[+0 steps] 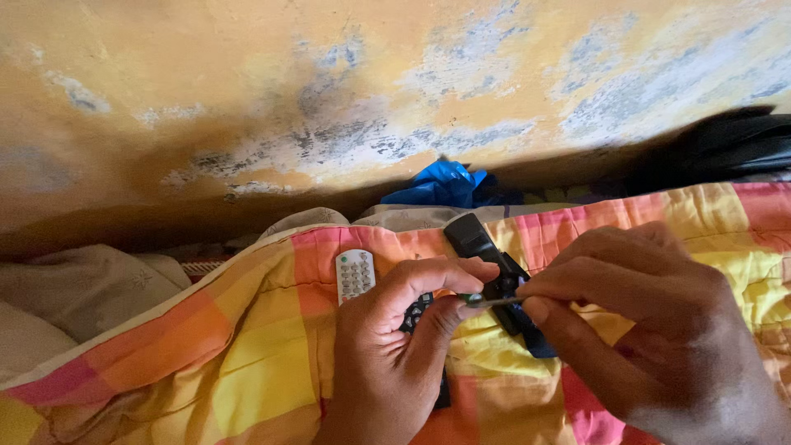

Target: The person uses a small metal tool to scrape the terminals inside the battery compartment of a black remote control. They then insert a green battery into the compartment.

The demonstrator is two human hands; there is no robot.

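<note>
The right hand, lower right of the frame, is pinching a thin tool pointing left at the black remote, which the left hand is gripping, running diagonally toward upper centre.

Head view, close, facing down, wall-ward

A bed covered by a checked blanket in orange, yellow and pink fills the near part of the scene. A small white remote control lies on it near the middle, with a black remote control just to its right.
</note>
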